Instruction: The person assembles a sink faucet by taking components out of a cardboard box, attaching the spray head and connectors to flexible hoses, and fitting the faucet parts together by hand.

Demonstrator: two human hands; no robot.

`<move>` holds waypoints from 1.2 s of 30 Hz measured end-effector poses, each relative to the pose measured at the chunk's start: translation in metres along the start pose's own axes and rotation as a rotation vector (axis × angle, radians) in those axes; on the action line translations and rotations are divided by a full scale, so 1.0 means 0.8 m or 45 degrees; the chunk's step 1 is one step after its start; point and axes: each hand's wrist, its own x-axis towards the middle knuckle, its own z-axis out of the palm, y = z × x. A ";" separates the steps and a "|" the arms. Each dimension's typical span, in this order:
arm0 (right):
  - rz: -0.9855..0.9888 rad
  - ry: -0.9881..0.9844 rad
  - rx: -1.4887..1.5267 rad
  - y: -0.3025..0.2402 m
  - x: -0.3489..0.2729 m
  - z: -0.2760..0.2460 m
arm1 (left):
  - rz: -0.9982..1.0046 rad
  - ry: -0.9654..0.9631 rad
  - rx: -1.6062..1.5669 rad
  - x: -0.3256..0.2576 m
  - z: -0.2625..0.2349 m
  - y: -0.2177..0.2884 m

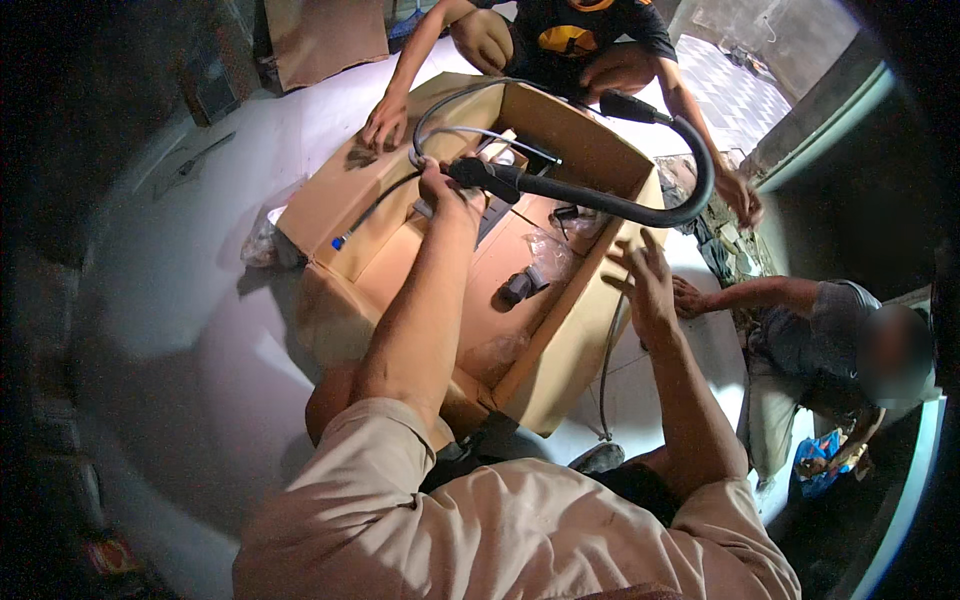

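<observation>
My left hand (452, 187) is closed around the end of a black curved handlebar (630, 210), held over an open cardboard box (545, 400). The bar bends back at the right to a thick black grip (632, 106). Thin cables loop from the held end, one with a blue tip (338, 242) hanging over the box's left side. My right hand (648, 285) is open, fingers spread, beside the box's right flap and below the bar. Inside the box lie a black plastic fitting (522, 288) and a clear plastic bag (550, 256).
Opposite me a person squats, one hand (385, 122) on the box flap, the other (740, 200) beyond the bar. Another person (835, 320) is at the right. A cable (607, 385) hangs beside the box. A plastic bag (268, 240) sits at its left.
</observation>
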 end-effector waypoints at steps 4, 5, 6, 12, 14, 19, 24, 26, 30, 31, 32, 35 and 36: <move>-0.246 0.134 0.487 -0.050 0.016 0.035 | -0.195 0.052 -0.132 -0.040 0.019 -0.047; -0.250 0.130 0.500 -0.059 0.019 0.047 | -0.181 0.037 -0.157 -0.045 0.014 -0.050; -0.312 0.166 0.614 -0.066 0.023 0.050 | -0.183 -0.136 -0.139 -0.058 0.005 -0.068; -0.612 0.111 0.940 -0.117 0.030 0.052 | -0.456 -0.526 -0.486 -0.109 -0.046 -0.134; -0.591 0.309 0.789 -0.116 0.049 0.009 | -0.597 0.081 -0.382 -0.158 -0.020 -0.167; -0.573 0.298 0.788 -0.141 0.069 -0.013 | -0.840 -0.245 0.074 -0.169 -0.052 -0.178; -0.399 0.353 0.646 -0.138 0.095 -0.044 | -1.195 -0.259 1.104 -0.198 -0.026 -0.142; -0.362 0.281 0.740 -0.149 0.100 -0.058 | -0.822 -0.393 1.598 -0.220 0.005 -0.116; -0.322 0.167 0.718 -0.157 0.119 -0.056 | 0.513 -0.945 2.320 -0.189 0.032 -0.073; -0.330 0.164 0.718 -0.159 0.121 -0.060 | 0.713 -1.058 2.408 -0.192 0.040 -0.075; -0.353 0.130 0.685 -0.165 0.120 -0.048 | 0.596 -1.137 2.494 -0.187 0.042 -0.068; -0.362 0.040 0.701 -0.183 0.111 -0.019 | 0.185 -1.345 2.443 -0.160 0.033 -0.060; -0.369 -0.041 0.671 -0.187 0.110 -0.016 | 0.068 -1.368 2.353 -0.160 0.030 -0.065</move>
